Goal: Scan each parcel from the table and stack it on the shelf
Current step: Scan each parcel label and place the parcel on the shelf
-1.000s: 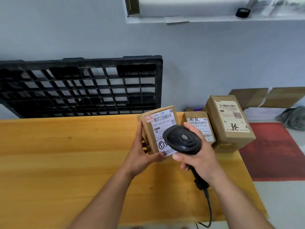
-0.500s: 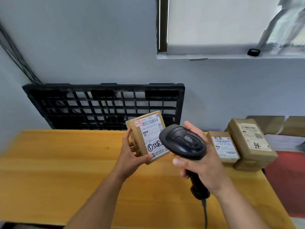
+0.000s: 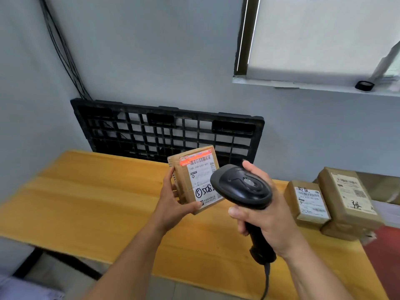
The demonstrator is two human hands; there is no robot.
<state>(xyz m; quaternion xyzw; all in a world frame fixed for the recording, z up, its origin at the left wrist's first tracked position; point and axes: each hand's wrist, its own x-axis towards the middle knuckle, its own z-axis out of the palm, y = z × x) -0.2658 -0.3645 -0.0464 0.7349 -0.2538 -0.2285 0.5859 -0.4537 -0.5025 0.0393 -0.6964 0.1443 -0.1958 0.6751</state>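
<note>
L hand (image 3: 171, 204) holds parcel (image 3: 194, 180), R hand (image 3: 266, 215) grips scanner (image 3: 242, 187).

The left hand (image 3: 173, 204) now holds the parcel (image 3: 192, 182) further from the small labelled box (image 3: 307, 202) than a second ago, with bare table (image 3: 97, 202) showing between them. The right hand (image 3: 266, 221) has brought the scanner (image 3: 242, 187) along. A red band of light (image 3: 194, 160), not there before, glows across the barcode at the label's top.
</note>
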